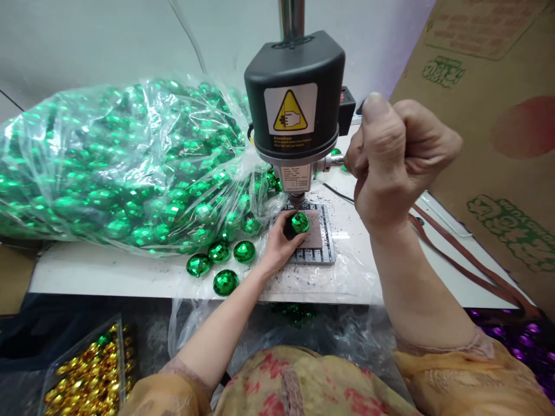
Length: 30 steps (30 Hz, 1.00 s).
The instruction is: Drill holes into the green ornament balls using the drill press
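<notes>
My left hand [284, 242] pinches a shiny green faceted ball [300, 223] on the brown pad of the metal base plate [328, 231]. Right above that ball is the drill press [295, 98], its bit reaching down to the ball's top; whether it has gone in I cannot tell. My right hand [390, 156] is closed in a fist around the press's feed lever [336, 160], most of which the fingers hide. Several loose green balls [225, 282] lie on the white table left of my left hand.
A large clear plastic bag [121, 167] full of green balls covers the table's left side. At right stand a cardboard box [485, 133] and a brown strap [468, 254]. Below are a bin of gold balls [87, 375] and purple balls [520, 346]. Dark shavings surround the plate.
</notes>
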### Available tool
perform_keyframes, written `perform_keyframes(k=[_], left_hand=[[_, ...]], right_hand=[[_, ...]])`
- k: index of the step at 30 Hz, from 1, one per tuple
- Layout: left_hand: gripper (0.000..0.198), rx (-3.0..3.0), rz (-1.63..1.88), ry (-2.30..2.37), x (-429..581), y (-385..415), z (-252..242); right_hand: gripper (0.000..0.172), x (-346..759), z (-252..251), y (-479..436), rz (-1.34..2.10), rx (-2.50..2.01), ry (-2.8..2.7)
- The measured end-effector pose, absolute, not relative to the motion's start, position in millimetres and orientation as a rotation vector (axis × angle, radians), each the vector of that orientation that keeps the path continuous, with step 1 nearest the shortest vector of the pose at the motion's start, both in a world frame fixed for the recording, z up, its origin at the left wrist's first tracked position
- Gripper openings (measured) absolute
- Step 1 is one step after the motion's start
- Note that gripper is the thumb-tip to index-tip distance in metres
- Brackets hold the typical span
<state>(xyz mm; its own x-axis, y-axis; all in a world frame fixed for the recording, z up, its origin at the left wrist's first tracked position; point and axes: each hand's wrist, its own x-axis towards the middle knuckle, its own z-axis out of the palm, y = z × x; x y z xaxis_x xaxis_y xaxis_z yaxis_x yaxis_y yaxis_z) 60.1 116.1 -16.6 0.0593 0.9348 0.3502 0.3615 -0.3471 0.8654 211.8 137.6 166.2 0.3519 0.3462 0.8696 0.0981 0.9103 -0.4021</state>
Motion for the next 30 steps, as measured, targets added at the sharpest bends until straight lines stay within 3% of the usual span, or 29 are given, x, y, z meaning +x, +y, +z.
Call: perform_keyframes(k=[8, 30], left_hand=[[0.054, 1.769, 1.299, 1.276, 59, 116, -17], [0.053, 1.751, 1.314, 1.249, 59, 116, -17]], right_hand=[[0.056, 207, 143, 138, 0.067, -0.342, -1.178], [0.049, 210, 118, 149, -0.124, -0.102, -1.216]])
